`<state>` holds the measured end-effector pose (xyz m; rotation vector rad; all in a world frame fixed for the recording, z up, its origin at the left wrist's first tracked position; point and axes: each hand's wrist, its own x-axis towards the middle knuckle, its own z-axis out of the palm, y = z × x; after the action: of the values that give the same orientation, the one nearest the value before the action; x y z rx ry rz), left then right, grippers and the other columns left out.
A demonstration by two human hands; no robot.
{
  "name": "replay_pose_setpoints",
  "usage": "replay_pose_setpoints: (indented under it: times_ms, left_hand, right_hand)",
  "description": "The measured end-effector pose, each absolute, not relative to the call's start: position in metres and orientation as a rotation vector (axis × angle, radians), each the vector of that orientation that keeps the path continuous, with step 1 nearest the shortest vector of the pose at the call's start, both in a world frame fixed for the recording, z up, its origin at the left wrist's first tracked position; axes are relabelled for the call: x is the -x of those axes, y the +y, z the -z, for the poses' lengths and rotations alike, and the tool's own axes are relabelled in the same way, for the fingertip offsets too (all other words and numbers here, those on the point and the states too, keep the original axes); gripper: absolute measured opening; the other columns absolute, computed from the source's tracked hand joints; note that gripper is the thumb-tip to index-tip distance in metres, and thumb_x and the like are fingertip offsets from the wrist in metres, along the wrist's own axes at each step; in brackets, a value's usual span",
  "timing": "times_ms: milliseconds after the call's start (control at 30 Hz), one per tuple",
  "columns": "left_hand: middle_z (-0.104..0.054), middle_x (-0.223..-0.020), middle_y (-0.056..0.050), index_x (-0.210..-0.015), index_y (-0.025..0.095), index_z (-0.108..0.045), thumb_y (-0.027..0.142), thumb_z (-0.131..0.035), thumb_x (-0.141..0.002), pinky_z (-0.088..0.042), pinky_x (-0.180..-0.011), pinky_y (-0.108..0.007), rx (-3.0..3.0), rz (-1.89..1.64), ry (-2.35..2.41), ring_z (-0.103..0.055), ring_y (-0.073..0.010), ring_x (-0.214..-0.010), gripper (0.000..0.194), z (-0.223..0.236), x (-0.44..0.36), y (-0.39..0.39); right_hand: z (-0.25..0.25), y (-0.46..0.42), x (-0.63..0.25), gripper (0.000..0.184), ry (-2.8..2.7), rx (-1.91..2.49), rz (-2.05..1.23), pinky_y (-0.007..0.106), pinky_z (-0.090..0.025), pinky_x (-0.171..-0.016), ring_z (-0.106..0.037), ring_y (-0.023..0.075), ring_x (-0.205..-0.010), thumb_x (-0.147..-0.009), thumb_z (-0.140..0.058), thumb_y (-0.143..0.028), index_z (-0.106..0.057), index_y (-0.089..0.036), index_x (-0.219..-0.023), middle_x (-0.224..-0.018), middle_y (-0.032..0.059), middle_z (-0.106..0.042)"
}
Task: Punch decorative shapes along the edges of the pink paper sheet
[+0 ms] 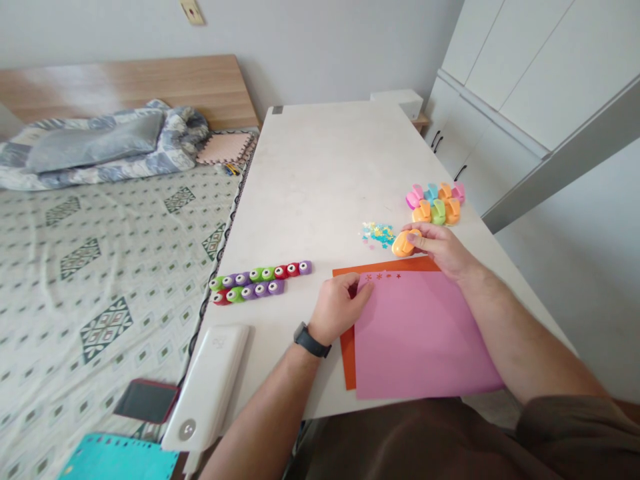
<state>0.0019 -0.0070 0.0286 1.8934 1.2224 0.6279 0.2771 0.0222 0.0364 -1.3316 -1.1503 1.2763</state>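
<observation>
An orange paper punch (403, 244) is in my right hand (433, 245), the thumb on its top, just beyond the far edge of the pink sheet. The pink sheet of paper (420, 333) has a short row of punched shapes along its far edge, flowers and a star among them. My left hand (341, 305) pinches that sheet at its far left corner; some of the fingertips are hidden. Under the pink sheet lies an orange sheet (349, 360), showing at the left and far sides. Small blue, yellow and pink paper cutouts (379, 233) are scattered beside the punch.
Several more colourful punches (437, 212) stand at the right. Two rows of small round punches (260, 274) sit at the left. Nearer are a white laminator-like device (210, 380), a phone (147, 400) and a punched turquoise sheet (117, 459). A bed (150, 240) adjoins the white table (325, 160).
</observation>
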Motion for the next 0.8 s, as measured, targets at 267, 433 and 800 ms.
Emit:
replay_pose_setpoints:
  times_ms: [267, 433, 800]
  left_hand:
    - [-0.043, -0.061, 0.003, -0.065, 0.019, -0.043, 0.034, -0.054, -0.096, -0.029, -0.059, -0.027, -2.04, -0.612, 1.069, -0.039, -0.0103, -0.058, 0.036, -0.036, -0.002, -0.012]
    - [-0.046, -0.063, 0.003, -0.064, 0.019, -0.044, 0.031, -0.053, -0.096, -0.03, -0.06, -0.027, -2.078, -0.604, 1.021, -0.04, -0.0107, -0.06, 0.035, -0.036, -0.002, -0.011]
    - [-0.04, -0.062, 0.004, -0.065, 0.019, -0.035, 0.03, -0.052, -0.097, -0.028, -0.06, -0.028, -2.106, -0.614, 1.029, -0.036, -0.0109, -0.059, 0.038, -0.032, 0.0, -0.011]
  right_hand:
    - [-0.05, 0.01, -0.264, 0.039, -1.135, 1.246, -1.603, 0.041, -0.059, -0.085, -0.072, 0.0265, -0.094, -0.087, -0.075, -0.054, -0.071, -0.023, -0.111, -0.105, 0.0083, -0.076]
    - [-0.047, 0.01, -0.254, 0.036, -1.151, 1.243, -1.779, 0.034, -0.058, -0.076, -0.071, 0.0213, -0.084, -0.091, -0.07, -0.055, -0.07, -0.022, -0.105, -0.096, 0.0061, -0.075]
    - [-0.037, 0.021, -0.25, 0.041, -1.152, 1.294, -1.313, 0.037, -0.056, -0.069, -0.067, 0.0218, -0.08, -0.089, -0.07, -0.06, -0.067, -0.024, -0.111, -0.102, 0.0073, -0.074]
